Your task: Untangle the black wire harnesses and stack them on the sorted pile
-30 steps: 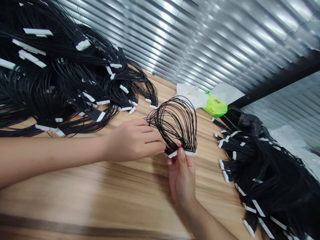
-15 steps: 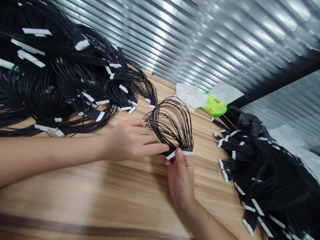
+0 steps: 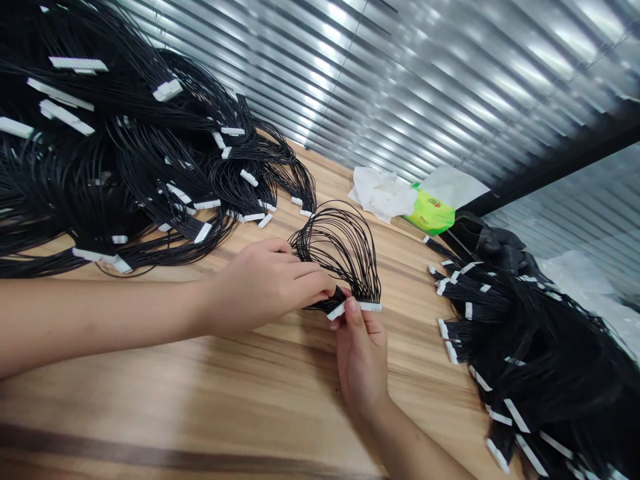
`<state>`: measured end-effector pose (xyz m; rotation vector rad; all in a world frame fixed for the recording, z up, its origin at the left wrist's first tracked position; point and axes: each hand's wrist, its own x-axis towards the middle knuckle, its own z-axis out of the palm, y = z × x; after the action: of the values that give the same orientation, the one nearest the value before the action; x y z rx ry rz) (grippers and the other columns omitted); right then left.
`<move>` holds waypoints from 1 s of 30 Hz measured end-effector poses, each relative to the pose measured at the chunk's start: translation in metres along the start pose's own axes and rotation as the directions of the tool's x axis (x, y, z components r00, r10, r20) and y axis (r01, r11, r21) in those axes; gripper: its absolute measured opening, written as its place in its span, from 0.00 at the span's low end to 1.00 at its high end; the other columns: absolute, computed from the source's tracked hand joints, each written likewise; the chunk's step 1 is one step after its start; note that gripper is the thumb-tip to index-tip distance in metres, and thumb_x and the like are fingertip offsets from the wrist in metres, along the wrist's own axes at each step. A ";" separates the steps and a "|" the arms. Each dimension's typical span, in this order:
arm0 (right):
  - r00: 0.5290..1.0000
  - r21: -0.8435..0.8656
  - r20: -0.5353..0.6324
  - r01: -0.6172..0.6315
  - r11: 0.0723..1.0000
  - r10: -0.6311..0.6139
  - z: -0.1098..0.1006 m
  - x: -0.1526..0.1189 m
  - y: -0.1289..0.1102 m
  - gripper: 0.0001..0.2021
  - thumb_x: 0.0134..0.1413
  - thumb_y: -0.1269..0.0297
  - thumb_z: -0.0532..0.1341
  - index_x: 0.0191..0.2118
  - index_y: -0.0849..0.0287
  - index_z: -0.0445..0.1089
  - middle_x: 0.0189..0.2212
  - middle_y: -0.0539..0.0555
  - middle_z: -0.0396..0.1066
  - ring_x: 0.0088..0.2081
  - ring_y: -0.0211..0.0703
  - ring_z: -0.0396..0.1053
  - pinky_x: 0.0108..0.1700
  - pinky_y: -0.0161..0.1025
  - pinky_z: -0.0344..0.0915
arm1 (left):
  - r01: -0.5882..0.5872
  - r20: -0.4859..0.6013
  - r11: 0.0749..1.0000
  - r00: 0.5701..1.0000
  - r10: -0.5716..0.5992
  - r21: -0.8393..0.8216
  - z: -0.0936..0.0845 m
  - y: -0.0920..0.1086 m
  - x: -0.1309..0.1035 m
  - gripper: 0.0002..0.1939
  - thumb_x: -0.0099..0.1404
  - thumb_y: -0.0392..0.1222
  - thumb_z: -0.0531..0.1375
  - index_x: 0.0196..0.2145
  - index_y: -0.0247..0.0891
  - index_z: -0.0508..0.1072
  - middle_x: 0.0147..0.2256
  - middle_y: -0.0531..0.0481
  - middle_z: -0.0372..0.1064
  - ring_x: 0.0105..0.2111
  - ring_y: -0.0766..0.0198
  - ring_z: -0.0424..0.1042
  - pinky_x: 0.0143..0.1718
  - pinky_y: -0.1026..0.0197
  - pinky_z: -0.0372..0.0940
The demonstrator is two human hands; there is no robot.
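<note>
Taking the middle of the view as the centre of the clock, bare wooden table [image 3: 270, 393] lies nearest, at six o'clock. At five o'clock the right hand [image 3: 364, 353] is pinching two white plugs [image 3: 371, 307], with its thumb pressed on top of them; one plug shows on the nine o'clock side of the thumb, the other on the three o'clock side. These plugs belong to a bundle of black wires [image 3: 367, 283], which is close to the centre and bends in a round loop towards twelve o'clock. The left hand [image 3: 273, 283], at eight o'clock, has curled fingers touching the wires beside the nearer plug; its fingertips are partly hidden, so I cannot tell if they pinch.

Farther, at four o'clock, a heap of similar wires [image 3: 545, 353] lies with many white plugs facing the centre. At ten o'clock is a bigger pile of wires [image 3: 150, 127]. At two o'clock, crumpled white paper [image 3: 383, 193] lies near a green packet [image 3: 430, 210]. Farthest, at one o'clock, stands a shiny ribbed metal wall [image 3: 390, 87].
</note>
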<state>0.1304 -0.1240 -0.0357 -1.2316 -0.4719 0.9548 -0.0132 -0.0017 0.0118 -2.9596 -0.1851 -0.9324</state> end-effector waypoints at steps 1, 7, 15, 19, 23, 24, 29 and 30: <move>1.000 -0.009 -0.002 -0.002 1.000 0.002 0.000 0.000 0.000 0.12 0.48 0.53 0.69 0.34 0.55 0.79 0.23 0.48 0.71 0.27 0.36 0.61 0.31 0.35 0.58 | 0.019 0.013 1.000 1.000 -0.019 0.010 0.000 0.002 0.001 0.06 0.70 0.39 0.55 0.38 0.38 0.71 0.32 0.57 0.74 0.28 0.69 0.70 0.33 0.61 0.55; 1.000 -0.029 0.007 0.002 1.000 -0.002 0.000 0.000 0.002 0.12 0.48 0.53 0.68 0.35 0.55 0.79 0.24 0.48 0.71 0.27 0.36 0.61 0.32 0.35 0.58 | 0.008 0.043 0.995 0.999 -0.013 0.096 0.001 0.008 0.005 0.08 0.71 0.36 0.52 0.34 0.36 0.68 0.31 0.53 0.71 0.30 0.64 0.67 0.33 0.59 0.52; 1.000 -0.007 0.029 0.003 1.000 -0.003 -0.002 0.001 0.002 0.13 0.51 0.52 0.66 0.36 0.55 0.79 0.25 0.48 0.72 0.28 0.36 0.61 0.32 0.35 0.58 | -0.050 -0.032 0.983 0.998 0.056 0.178 -0.006 0.003 0.005 0.14 0.69 0.48 0.54 0.29 0.38 0.65 0.29 0.53 0.69 0.31 0.62 0.64 0.34 0.56 0.53; 0.998 -0.008 0.055 -0.004 1.000 0.004 -0.002 0.000 0.002 0.12 0.53 0.54 0.65 0.36 0.56 0.78 0.26 0.49 0.72 0.28 0.38 0.61 0.33 0.36 0.59 | -0.093 -0.071 0.968 0.991 0.113 0.233 -0.012 0.001 0.004 0.18 0.68 0.52 0.55 0.25 0.39 0.64 0.26 0.55 0.67 0.31 0.63 0.64 0.34 0.55 0.53; 1.000 0.054 0.003 -0.026 0.998 0.026 0.002 0.000 -0.003 0.11 0.52 0.54 0.66 0.35 0.55 0.78 0.27 0.50 0.72 0.29 0.38 0.62 0.30 0.35 0.59 | -0.167 -0.124 0.932 0.968 0.217 0.322 -0.009 -0.010 0.004 0.20 0.66 0.56 0.57 0.24 0.39 0.63 0.26 0.56 0.66 0.30 0.64 0.63 0.31 0.56 0.50; 0.999 0.075 -0.022 -0.027 0.997 0.029 0.003 0.000 -0.004 0.10 0.51 0.55 0.66 0.35 0.55 0.77 0.29 0.50 0.73 0.29 0.37 0.62 0.30 0.35 0.59 | -0.166 -0.150 0.922 0.962 0.230 0.349 -0.008 -0.014 0.004 0.21 0.65 0.57 0.57 0.23 0.39 0.63 0.26 0.57 0.66 0.30 0.64 0.63 0.31 0.55 0.49; 0.997 0.156 -0.071 -0.021 0.987 0.032 0.007 0.002 -0.007 0.09 0.47 0.58 0.69 0.35 0.54 0.77 0.32 0.50 0.72 0.29 0.35 0.61 0.27 0.32 0.58 | 0.009 -0.312 0.949 0.945 0.095 0.315 -0.002 -0.028 0.003 0.16 0.63 0.55 0.58 0.26 0.41 0.66 0.32 0.58 0.74 0.37 0.62 0.69 0.40 0.52 0.53; 0.997 0.156 -0.073 -0.024 0.987 0.036 0.007 0.002 -0.007 0.09 0.46 0.57 0.69 0.35 0.54 0.77 0.32 0.50 0.72 0.29 0.35 0.61 0.27 0.31 0.58 | 0.011 -0.337 0.961 0.938 0.085 0.275 -0.002 -0.029 0.003 0.13 0.62 0.52 0.58 0.26 0.41 0.66 0.32 0.58 0.74 0.38 0.61 0.69 0.41 0.51 0.52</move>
<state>0.1283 -0.1185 -0.0270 -1.1319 -0.3138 0.9494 -0.0159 0.0272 0.0147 -2.4926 -0.2233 -1.2853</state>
